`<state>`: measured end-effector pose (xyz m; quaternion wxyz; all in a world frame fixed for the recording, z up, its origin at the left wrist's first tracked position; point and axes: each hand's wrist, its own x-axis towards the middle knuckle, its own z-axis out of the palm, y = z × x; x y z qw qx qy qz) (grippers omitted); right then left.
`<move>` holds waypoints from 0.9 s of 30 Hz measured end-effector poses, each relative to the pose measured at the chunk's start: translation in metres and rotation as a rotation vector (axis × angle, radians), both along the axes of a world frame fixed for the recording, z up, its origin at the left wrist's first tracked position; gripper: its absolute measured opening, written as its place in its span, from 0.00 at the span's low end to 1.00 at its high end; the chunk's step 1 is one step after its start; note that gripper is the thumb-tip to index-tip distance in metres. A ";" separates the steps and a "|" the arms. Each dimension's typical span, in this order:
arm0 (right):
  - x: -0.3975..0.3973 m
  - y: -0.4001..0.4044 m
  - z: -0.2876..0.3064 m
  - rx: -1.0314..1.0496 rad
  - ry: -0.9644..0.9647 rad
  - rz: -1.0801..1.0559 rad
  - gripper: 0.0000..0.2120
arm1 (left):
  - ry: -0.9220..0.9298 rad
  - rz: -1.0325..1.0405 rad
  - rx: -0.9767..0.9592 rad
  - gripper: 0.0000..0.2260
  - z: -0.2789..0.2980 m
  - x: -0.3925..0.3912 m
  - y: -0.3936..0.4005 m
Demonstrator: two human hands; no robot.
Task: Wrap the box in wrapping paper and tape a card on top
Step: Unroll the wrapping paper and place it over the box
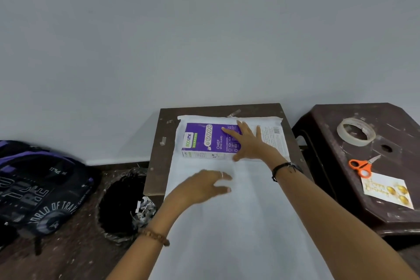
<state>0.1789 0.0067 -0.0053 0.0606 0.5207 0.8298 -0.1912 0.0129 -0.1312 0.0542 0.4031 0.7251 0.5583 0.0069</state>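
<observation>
A purple and white box lies flat on a long sheet of white wrapping paper, near the far edge of a small dark tabletop. The paper covers most of the tabletop and runs over its near edge toward the person. The right hand rests on the right part of the box, fingers spread and straight, palm down, thumb at the box's near side. The left hand is over the paper just in front of the box, fingers loosely relaxed and holding nothing; whether it touches the sheet cannot be told, as it is blurred.

To the right stands a second dark tabletop, apart from the first. On it a roll of tape lies near the far edge, orange-handled scissors sit toward the middle, and a white card with gold print lies at the near edge, touching the scissors' handles.

On the floor to the left are a black and purple backpack and a bin lined with a black bag.
</observation>
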 end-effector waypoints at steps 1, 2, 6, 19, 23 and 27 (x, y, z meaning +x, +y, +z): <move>0.000 0.000 -0.001 0.003 0.009 0.001 0.48 | 0.016 0.047 0.067 0.19 0.000 0.000 0.008; 0.001 -0.001 -0.002 0.010 0.015 0.005 0.48 | 0.030 0.099 0.130 0.19 0.003 0.001 0.015; 0.002 -0.004 -0.002 0.037 0.007 0.023 0.47 | 0.126 0.243 0.327 0.20 0.012 0.003 0.046; 0.009 -0.028 -0.013 0.055 0.028 0.016 0.48 | 0.424 0.050 0.489 0.27 -0.070 -0.007 0.083; 0.007 -0.018 0.004 -0.060 0.117 -0.085 0.35 | 0.394 0.064 0.462 0.32 -0.070 -0.007 0.086; 0.004 0.012 0.024 0.075 0.365 -0.269 0.26 | 0.354 0.001 0.380 0.40 -0.065 -0.009 0.089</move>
